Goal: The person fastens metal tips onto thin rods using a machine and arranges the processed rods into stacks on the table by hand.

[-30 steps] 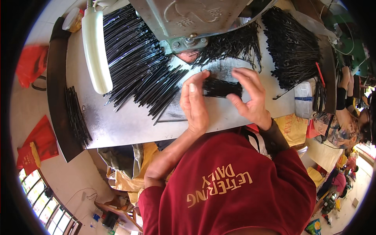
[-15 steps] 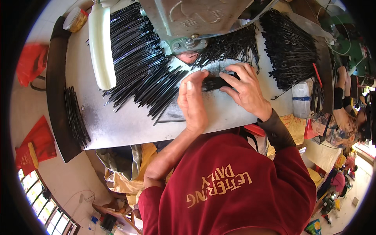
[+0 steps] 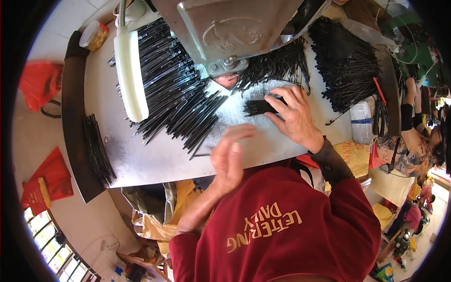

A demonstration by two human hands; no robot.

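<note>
My right hand point(image 3: 296, 115) has its fingers and thumb closed around a small bundle of thin black strips point(image 3: 254, 108), whose even ends stick out on the left over the metal table point(image 3: 268, 143). My left hand point(image 3: 230, 152) is in the air near the table's front edge, a little blurred, fingers stretched out and nothing in it. Left of it a large pile of black strips point(image 3: 164, 80) lies fanned out. Beyond the hands, a looser heap of black strips point(image 3: 277, 61) lies beside the grey machine head point(image 3: 235, 28).
A white lamp point(image 3: 131, 80) hangs over the left pile. Another thick pile of black strips point(image 3: 343, 61) lies at the right, by a white box point(image 3: 361, 120). Several strips point(image 3: 98, 148) rest at the left edge near a lidded jar point(image 3: 94, 35). Another person's arm point(image 3: 409, 105) shows far right.
My left hand has pulled back from the bundle's end toward me and down. My right hand still grips the bundle in nearly the same place.
</note>
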